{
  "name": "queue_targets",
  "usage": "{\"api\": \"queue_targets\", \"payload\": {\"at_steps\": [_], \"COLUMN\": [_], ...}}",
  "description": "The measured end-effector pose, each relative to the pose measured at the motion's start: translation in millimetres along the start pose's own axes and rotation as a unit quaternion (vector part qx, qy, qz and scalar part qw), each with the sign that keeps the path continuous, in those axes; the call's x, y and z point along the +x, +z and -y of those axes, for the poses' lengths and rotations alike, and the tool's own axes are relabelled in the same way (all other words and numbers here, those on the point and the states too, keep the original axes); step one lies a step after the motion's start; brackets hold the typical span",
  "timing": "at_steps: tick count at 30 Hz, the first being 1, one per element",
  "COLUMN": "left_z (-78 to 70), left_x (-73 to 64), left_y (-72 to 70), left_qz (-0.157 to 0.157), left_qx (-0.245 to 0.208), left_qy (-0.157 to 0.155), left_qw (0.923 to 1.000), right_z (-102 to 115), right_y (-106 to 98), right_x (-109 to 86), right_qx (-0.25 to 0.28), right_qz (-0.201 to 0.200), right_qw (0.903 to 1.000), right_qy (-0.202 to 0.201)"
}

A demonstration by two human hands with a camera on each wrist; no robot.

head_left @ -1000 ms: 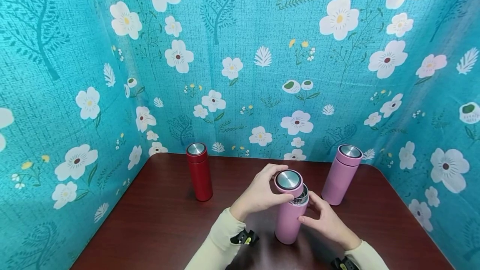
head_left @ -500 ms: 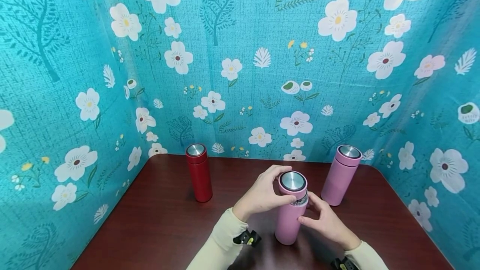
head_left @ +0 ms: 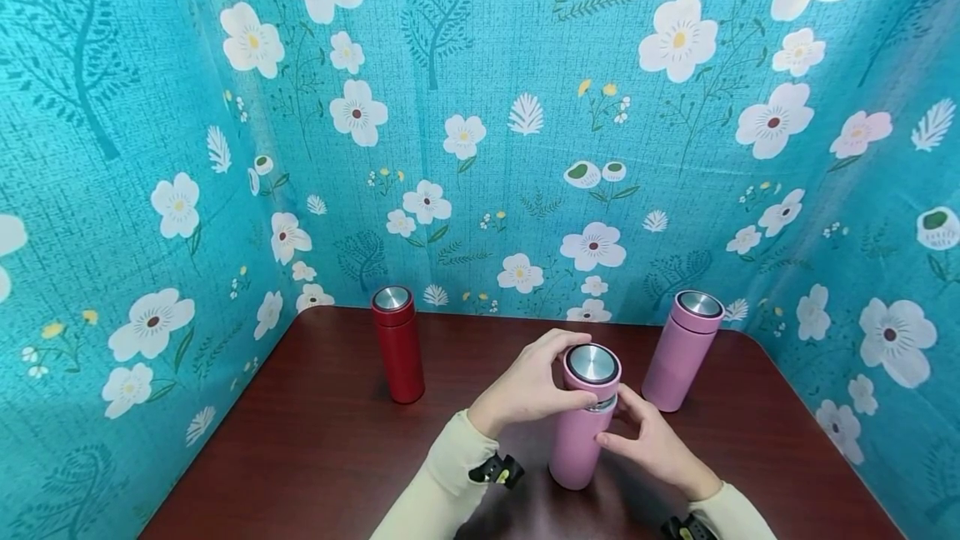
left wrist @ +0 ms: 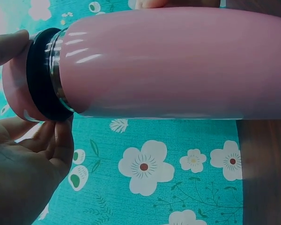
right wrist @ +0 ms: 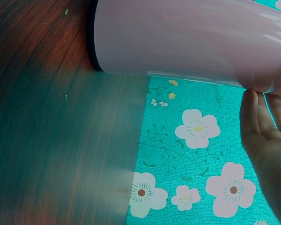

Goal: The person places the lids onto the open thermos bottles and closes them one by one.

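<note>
A pink thermos bottle (head_left: 576, 450) stands upright on the table, right of the middle in the head view. Its pink lid (head_left: 591, 367), with a silver top, is at the mouth, slightly tilted. In the left wrist view a strip of steel neck (left wrist: 57, 70) shows between the lid's black ring (left wrist: 40, 77) and the body. My left hand (head_left: 528, 390) grips the lid between thumb and fingers. My right hand (head_left: 660, 444) holds the upper body from the right side; in the right wrist view its fingers (right wrist: 253, 115) touch the bottle wall.
On the dark wooden table (head_left: 315, 440), a red thermos (head_left: 401, 357) stands at the back left. Another pink thermos (head_left: 681, 361) is at the back right, behind my right hand. A blue flowered cloth (head_left: 480, 148) hangs around the back and sides.
My left hand has brought the lid rightward over the bottle's mouth, covering the opening that showed before. The right hand and the bottle body have stayed in place.
</note>
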State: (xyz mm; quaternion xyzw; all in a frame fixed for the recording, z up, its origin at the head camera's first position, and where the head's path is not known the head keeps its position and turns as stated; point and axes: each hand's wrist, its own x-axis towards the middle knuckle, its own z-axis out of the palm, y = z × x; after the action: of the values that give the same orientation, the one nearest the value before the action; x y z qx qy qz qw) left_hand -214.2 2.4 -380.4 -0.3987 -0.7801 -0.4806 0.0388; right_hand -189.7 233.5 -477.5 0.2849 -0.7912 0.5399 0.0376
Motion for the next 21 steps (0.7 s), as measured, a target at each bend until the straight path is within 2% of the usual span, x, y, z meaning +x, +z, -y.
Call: {"api": "queue_targets", "payload": {"at_steps": [7,14,21], "left_z": [-1.0,5.8,10.5], "left_x": [2.7,2.9,1.2], "left_y": [-1.8,2.2,4.0], "left_qz": [0.017,0.031,0.031], "left_qx": [0.017,0.026,0.005], "left_qy": [0.002,0.010,0.014], "left_qw": [0.9997,0.9991,0.9994], "right_z": [0.1,0.2,0.3], "right_y": [-0.1,0.5,-0.7], "right_x": [0.6,0.5,0.9], "right_qx": [0.000,-0.001,0.001], "right_qz": [-0.004,-0.006,-0.003], "right_qw": [1.0000,1.0000,1.0000], "right_qy": [-0.001,0.001,-0.002]}}
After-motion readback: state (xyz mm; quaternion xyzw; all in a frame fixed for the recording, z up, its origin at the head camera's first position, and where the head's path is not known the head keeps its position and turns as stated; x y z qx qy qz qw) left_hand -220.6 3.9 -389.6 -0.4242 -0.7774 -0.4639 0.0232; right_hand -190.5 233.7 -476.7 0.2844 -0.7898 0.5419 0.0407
